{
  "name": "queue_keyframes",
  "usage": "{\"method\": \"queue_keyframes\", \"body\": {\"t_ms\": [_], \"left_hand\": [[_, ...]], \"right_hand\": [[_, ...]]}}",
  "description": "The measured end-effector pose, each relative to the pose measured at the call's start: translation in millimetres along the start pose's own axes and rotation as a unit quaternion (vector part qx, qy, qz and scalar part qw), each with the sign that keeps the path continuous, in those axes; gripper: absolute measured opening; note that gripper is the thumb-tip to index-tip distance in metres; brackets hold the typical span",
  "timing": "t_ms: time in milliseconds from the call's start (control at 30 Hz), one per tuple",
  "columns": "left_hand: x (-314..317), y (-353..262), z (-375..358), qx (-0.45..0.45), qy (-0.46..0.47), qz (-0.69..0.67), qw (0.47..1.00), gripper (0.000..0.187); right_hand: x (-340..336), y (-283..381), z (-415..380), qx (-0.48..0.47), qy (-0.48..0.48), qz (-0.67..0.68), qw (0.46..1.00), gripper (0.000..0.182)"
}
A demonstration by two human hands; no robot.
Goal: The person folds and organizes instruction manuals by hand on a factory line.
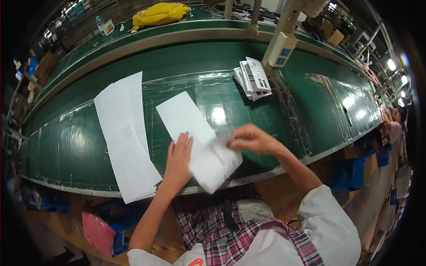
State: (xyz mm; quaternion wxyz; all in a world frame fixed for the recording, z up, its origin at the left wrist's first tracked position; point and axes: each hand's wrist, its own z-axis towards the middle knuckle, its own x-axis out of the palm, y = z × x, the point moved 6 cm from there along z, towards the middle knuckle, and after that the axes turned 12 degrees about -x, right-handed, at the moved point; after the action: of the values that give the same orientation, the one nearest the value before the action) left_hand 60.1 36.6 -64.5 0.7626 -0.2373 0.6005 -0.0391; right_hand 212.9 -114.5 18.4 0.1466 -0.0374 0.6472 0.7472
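A long white sheet of paper (185,114) lies aslant on the green table, its near end bent up and over toward me. My left hand (179,157) rests on the sheet's left side with its fingers stretched out. The thumb side touches the paper's raised part. At the right, my right hand (254,138) pinches the lifted end between thumb and fingers. That end is smeared by motion, and its print cannot be read. To the left lies a fanned stack of long white sheets (124,137), its near corners jutting past the table edge.
Folded printed leaflets (254,80) stand piled at the back right, beside a post with a power socket box (283,51). A yellow cloth bag (160,15) and a bottle (100,25) sit on the rear shelf. Blue stools (348,173) are under the table's right side.
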Motion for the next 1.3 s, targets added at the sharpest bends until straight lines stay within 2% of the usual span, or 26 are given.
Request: {"method": "queue_keyframes", "body": {"t_ms": [33,67,100,133,167,267,333,467,533,667,867,1067,1167,1300], "left_hand": [[1.5,-4.9,2.2,0.018,0.017,0.004,1.000,0.065],[2.1,-5.5,-1.7,-0.004,0.070,-0.077,0.995,0.061],[-22.5,-22.7,-11.9,0.040,-0.046,-0.074,0.995,0.057],[-22.1,-24.9,-11.9,0.024,-0.013,-0.066,0.997,0.056],[-20.1,-25.2,-11.5,0.008,0.020,-0.059,0.998,0.055],[-28.1,-26.2,-10.2,-0.001,-0.009,-0.055,0.998,0.055],[-37.9,-25.1,-13.5,-0.051,-0.034,-0.033,0.998,0.055],[-32.3,-16.3,-19.7,-0.081,-0.042,-0.038,0.995,0.063],[-26.5,-13.5,-23.4,-0.076,-0.024,-0.018,0.997,0.069],[-22.1,-11.7,-26.3,-0.086,-0.002,-0.034,0.996,0.068],[-23.8,-15.8,-30.2,-0.062,0.030,-0.050,0.996,0.067],[-26.4,-19.9,-32.4,-0.050,0.012,-0.043,0.998,0.062],[-27.1,-19.8,-31.8,-0.048,0.005,-0.045,0.998,0.062],[-24.8,-19.2,-32.4,-0.050,0.013,-0.041,0.998,0.062]], "right_hand": [[-12.3,-9.6,8.8,0.024,-0.045,-0.005,0.999,0.025],[-18.7,-10.7,24.0,-0.010,-0.090,-0.002,0.996,0.024],[-25.2,-11.6,39.0,-0.044,-0.135,0.001,0.990,0.026],[-32.5,-22.3,48.0,-0.012,-0.145,-0.033,0.989,0.045],[-32.9,-28.5,58.8,-0.016,-0.152,-0.014,0.988,0.058],[-38.7,-48.0,86.2,-0.048,-0.151,-0.082,0.984,0.065],[-37.7,-54.7,102.6,-0.052,-0.140,-0.105,0.983,0.069],[-28.9,-66.5,130.2,-0.061,-0.083,-0.149,0.983,0.074],[-23.3,-67.9,139.2,-0.043,-0.075,-0.157,0.984,0.072],[-18.3,-71.6,154.0,-0.013,-0.033,-0.197,0.980,0.063],[-19.2,-73.3,138.9,-0.020,-0.066,-0.229,0.971,0.036],[-21.6,-66.1,112.8,-0.036,-0.105,-0.247,0.963,0.029],[-22.6,-66.7,107.8,-0.013,-0.109,-0.236,0.966,0.029],[-21.1,-68.3,111.8,-0.043,-0.104,-0.230,0.967,0.029]]}}
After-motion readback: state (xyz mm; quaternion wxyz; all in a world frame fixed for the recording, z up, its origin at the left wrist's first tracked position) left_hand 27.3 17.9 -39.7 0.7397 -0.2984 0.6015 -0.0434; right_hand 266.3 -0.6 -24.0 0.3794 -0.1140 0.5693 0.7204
